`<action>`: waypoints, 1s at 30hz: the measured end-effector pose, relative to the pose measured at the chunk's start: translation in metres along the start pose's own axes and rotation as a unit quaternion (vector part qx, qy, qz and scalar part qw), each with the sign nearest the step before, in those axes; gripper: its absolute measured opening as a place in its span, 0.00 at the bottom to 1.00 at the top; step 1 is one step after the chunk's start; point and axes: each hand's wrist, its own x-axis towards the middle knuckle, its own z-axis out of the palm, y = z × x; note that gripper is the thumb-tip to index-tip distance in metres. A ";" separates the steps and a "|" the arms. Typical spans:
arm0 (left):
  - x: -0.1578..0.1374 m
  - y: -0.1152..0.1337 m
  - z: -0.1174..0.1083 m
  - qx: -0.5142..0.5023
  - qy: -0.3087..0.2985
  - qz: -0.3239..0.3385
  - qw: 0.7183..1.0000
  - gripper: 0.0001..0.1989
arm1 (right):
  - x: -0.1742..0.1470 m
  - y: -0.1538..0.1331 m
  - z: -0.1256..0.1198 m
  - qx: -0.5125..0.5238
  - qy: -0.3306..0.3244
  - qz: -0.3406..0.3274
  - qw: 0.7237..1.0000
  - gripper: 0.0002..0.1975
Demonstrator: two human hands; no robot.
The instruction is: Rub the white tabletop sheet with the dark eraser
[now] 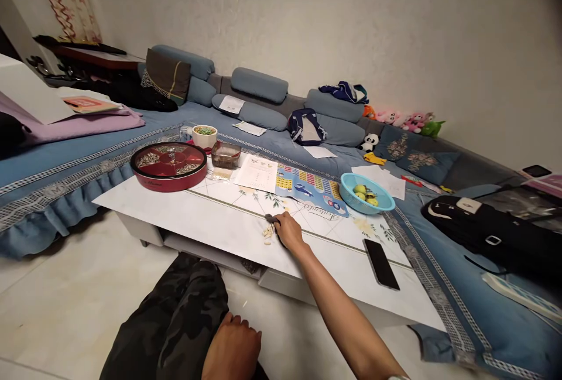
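Note:
My right hand (288, 231) reaches over the white coffee table, its fingers closed on a small dark object (272, 219) whose kind I cannot make out. Just below the fingertips lies a little heap of pale scraps (267, 232), perhaps shells or peelings. Near the lower edge of the view, my left hand (233, 345) rests by my leg in camouflage trousers (175, 315). Its fingers are curled in and I see nothing held in it. Beyond my right hand, a blue printed chart (302, 187) lies flat beside a white printed sheet (257, 172).
On the coffee table (219, 222) are a round red snack box (169, 184), a brown clear container (226, 156), a potted succulent (204, 137), a blue basket (384, 207) with yellow-green fruit (364, 192), and a black phone (381, 264). A blue sofa (263, 140) stands behind.

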 end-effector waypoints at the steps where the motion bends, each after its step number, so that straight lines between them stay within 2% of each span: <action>1: 0.000 0.000 -0.001 0.000 0.000 0.002 1.000 0.19 | -0.002 0.001 -0.002 0.008 -0.002 -0.015 1.000 0.14; 3: 0.001 0.001 -0.002 -0.003 -0.004 0.005 1.000 0.18 | -0.007 0.009 -0.009 0.012 0.006 -0.019 1.000 0.16; 7: 0.002 0.002 -0.002 -0.007 -0.012 0.006 1.000 0.18 | -0.021 0.022 -0.008 -0.019 0.022 0.055 0.998 0.17; 11: 0.001 0.001 -0.002 0.007 -0.024 0.011 1.000 0.20 | -0.023 0.001 0.012 -0.023 0.030 0.074 0.997 0.16; 14: 0.000 0.001 -0.004 0.014 -0.016 0.023 1.000 0.19 | -0.020 -0.014 0.011 0.001 0.032 0.054 0.998 0.16; 17: 0.000 0.002 -0.006 0.008 -0.002 0.018 1.000 0.18 | -0.039 -0.006 -0.003 0.021 0.037 0.023 0.999 0.17; 20: 0.000 0.003 -0.006 0.000 0.015 0.006 1.000 0.18 | -0.077 0.015 -0.009 0.039 0.016 -0.097 0.994 0.17; 23: -0.001 0.004 -0.006 -0.002 -0.002 0.015 1.000 0.19 | -0.106 0.023 -0.002 0.018 -0.042 -0.228 0.973 0.17; 26: -0.004 0.003 -0.011 0.005 -0.032 0.012 0.999 0.19 | -0.099 0.009 0.007 -0.035 -0.062 -0.229 0.971 0.15; 30: -0.008 0.004 -0.021 0.010 -0.027 -0.002 1.000 0.19 | -0.057 -0.017 0.002 -0.061 -0.041 -0.172 0.982 0.14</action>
